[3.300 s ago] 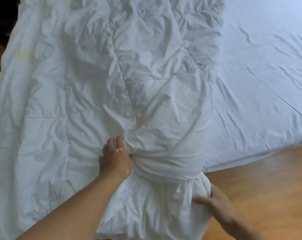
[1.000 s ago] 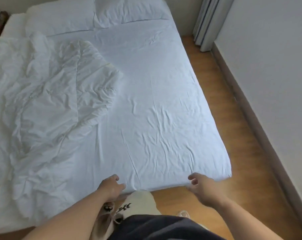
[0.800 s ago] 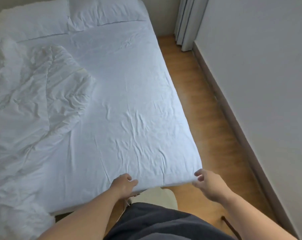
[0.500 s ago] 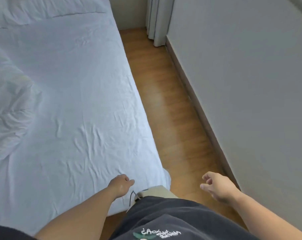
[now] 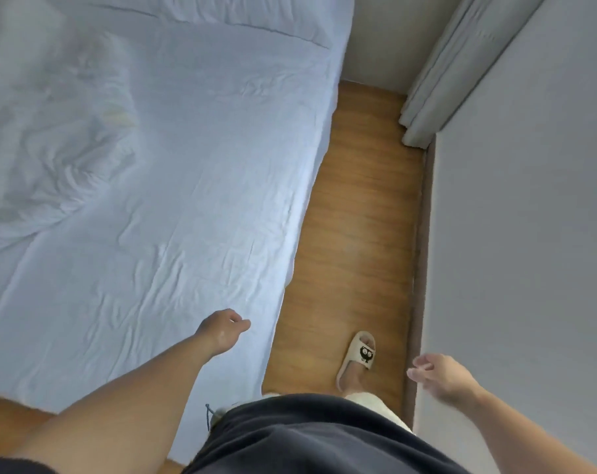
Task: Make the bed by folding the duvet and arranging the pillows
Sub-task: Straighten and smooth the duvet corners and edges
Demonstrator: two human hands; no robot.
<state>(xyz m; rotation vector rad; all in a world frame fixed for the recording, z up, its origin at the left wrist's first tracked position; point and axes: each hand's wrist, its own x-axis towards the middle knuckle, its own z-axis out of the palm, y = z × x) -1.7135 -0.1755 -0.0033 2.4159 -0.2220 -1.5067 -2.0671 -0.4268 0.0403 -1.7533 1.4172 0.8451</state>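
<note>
The white duvet (image 5: 47, 131) lies crumpled on the left part of the bed. A white pillow (image 5: 228, 8) lies along the head of the bed at the top. The bare white sheet (image 5: 194, 172) covers the rest of the mattress. My left hand (image 5: 223, 328) hangs over the bed's near right corner, fingers loosely curled, holding nothing. My right hand (image 5: 439, 376) hovers over the floor beside the wall, fingers relaxed and empty.
A narrow strip of wooden floor (image 5: 358, 206) runs between the bed's right side and a grey wall (image 5: 529, 234). A curtain (image 5: 440, 70) hangs at the far end. My foot in a beige slipper (image 5: 358, 357) stands on the floor.
Both hands let go of the bundled duvet end. I have moved from the bed's foot round its right corner into the aisle; the duvet now lies far to the left.
</note>
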